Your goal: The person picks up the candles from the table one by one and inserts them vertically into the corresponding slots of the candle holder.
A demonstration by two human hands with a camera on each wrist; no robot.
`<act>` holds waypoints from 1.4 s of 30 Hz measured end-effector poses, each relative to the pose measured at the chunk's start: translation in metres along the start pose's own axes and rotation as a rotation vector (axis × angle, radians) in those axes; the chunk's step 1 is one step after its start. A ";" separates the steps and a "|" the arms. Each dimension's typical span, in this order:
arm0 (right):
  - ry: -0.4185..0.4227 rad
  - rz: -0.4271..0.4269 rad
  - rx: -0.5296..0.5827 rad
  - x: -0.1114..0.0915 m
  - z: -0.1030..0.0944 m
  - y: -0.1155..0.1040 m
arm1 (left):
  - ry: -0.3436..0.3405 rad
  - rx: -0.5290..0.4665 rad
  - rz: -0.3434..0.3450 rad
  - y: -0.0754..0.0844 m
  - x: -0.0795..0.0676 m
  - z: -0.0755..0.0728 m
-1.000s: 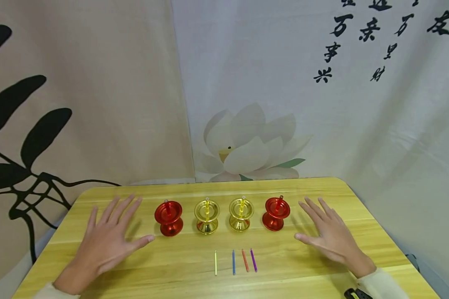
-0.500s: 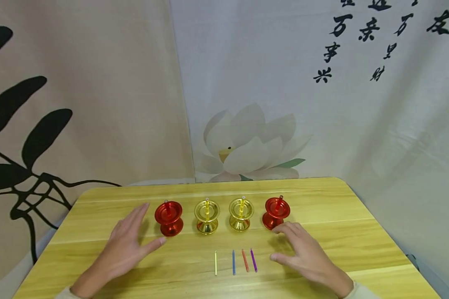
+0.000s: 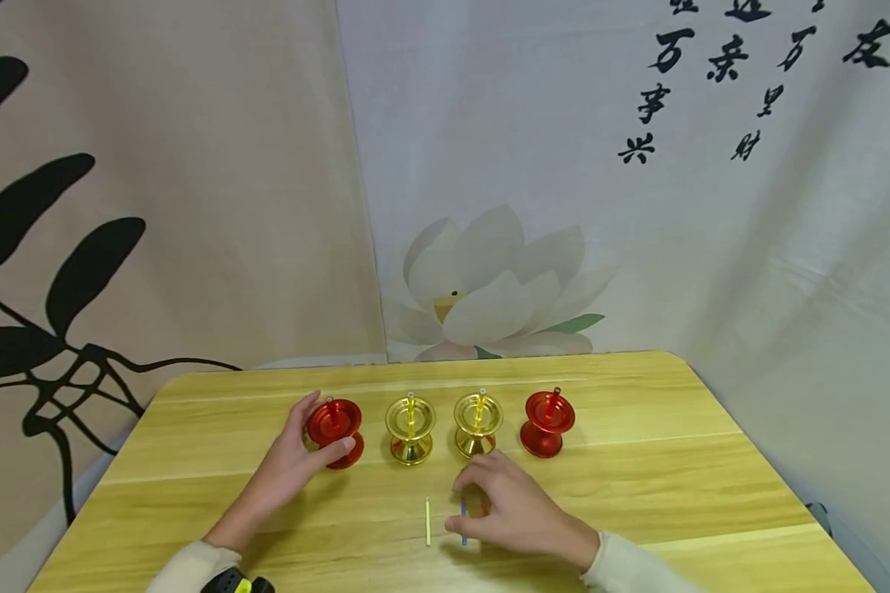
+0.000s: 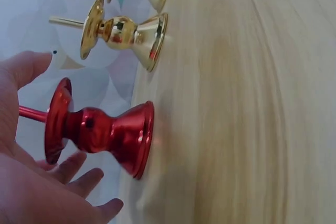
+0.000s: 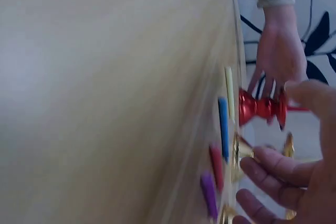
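A red metal candle holder (image 3: 334, 420) with an upright central tube stands on the table at left. My left hand (image 3: 285, 473) is around it, thumb on the near side and fingers at the far side. In the left wrist view those fingers are spread, with gaps beside the red holder's stem (image 4: 92, 128). My right hand (image 3: 519, 511) hovers over a row of thin candle-like sticks, thumb and forefinger apart, nothing between them. The yellow stick (image 3: 428, 523) and blue stick (image 3: 463, 537) show beside it. The red stick (image 5: 216, 166) and purple stick (image 5: 208, 195) lie under the hand.
Two gold candle holders, the left one (image 3: 410, 420) and the right one (image 3: 478, 416), stand mid-row. A second red holder (image 3: 549, 414) ends the row at right. The wooden table (image 3: 682, 461) meets a printed curtain (image 3: 489, 165) at its far edge.
My left hand has moved right, from beside the left red holder to around it. My right hand has come left from the table's right side to above the coloured sticks.
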State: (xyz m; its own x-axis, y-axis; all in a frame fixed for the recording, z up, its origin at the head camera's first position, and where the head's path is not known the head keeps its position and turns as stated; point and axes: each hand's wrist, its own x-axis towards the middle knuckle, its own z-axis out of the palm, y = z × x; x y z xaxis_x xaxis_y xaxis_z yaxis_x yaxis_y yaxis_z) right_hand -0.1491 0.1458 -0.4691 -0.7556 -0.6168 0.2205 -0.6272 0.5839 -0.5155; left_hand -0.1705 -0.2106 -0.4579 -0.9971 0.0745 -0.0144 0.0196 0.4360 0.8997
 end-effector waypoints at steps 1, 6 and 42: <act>-0.007 -0.013 -0.017 0.004 0.003 -0.002 | 0.003 -0.027 -0.016 -0.001 0.001 0.002; -0.013 -0.062 -0.119 0.018 0.014 -0.012 | 0.021 -0.099 -0.038 -0.004 0.002 0.008; -0.165 -0.083 -0.021 0.046 0.031 -0.039 | 0.052 -0.125 0.000 -0.007 0.004 0.020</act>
State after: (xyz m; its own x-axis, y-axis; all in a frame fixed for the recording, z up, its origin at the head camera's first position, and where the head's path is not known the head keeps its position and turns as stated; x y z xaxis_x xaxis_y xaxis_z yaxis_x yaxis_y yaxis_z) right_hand -0.1532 0.0785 -0.4642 -0.6609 -0.7405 0.1220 -0.6911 0.5372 -0.4835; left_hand -0.1728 -0.1960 -0.4731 -0.9996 0.0266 0.0052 0.0135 0.3203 0.9472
